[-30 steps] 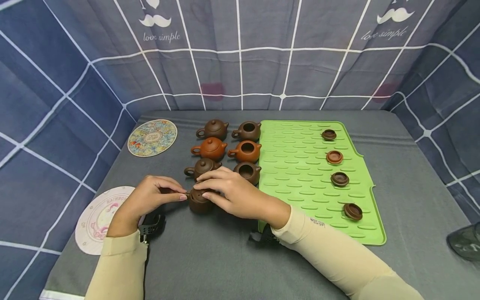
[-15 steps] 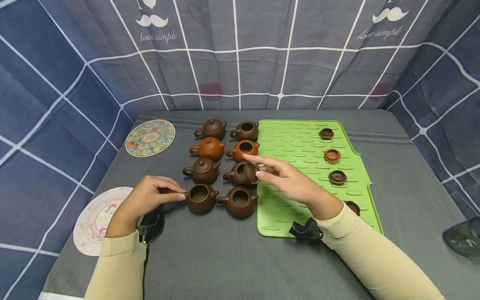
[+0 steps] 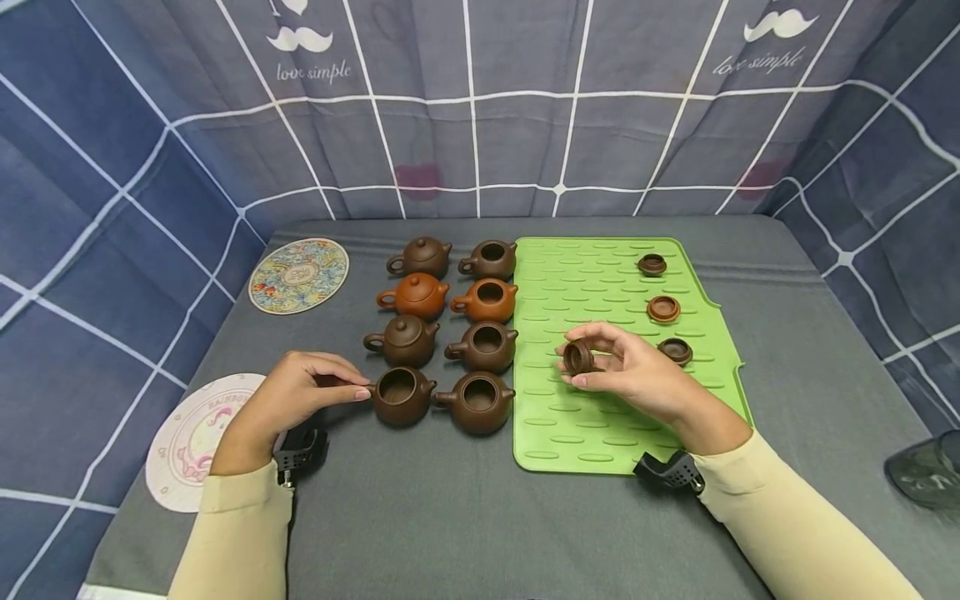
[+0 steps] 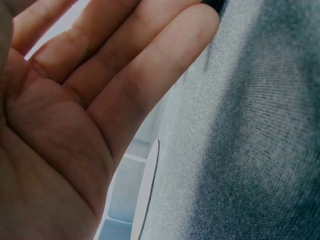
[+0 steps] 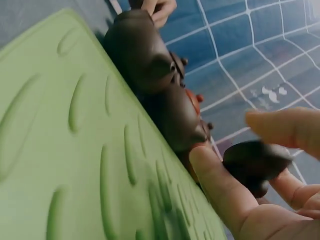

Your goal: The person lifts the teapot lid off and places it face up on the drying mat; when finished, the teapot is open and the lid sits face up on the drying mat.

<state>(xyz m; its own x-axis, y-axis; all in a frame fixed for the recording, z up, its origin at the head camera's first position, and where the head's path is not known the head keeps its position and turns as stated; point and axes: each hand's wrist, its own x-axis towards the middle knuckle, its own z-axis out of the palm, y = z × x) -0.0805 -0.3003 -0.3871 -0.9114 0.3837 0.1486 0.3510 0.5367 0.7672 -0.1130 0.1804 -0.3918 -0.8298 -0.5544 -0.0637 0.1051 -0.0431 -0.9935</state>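
In the head view my left hand (image 3: 300, 392) pinches the handle of a dark brown teapot (image 3: 403, 398) that stands lidless at the front left of two columns of teapots. My right hand (image 3: 637, 371) holds a small dark brown teapot lid (image 3: 578, 357) between thumb and fingers, over the green mat (image 3: 555, 433). The lid's hollow underside faces the teapots. In the right wrist view the lid (image 5: 255, 162) shows between the thumb and fingers. The left wrist view shows the palm and fingers of my left hand (image 4: 95, 100); the pinched handle is hidden there.
Beside the left hand's teapot stands another lidless brown teapot (image 3: 480, 403). Behind are more teapots, some lidded, including an orange-brown one (image 3: 420, 296). Several upturned lids (image 3: 663, 309) lie on the mat's right side. Round coasters (image 3: 300, 275) lie left; a dark glass (image 3: 926, 471) stands far right.
My right hand has lifted the lid off the front left teapot and carried it right, over the green mat, turning it on its side. My left hand has stayed at the handle.
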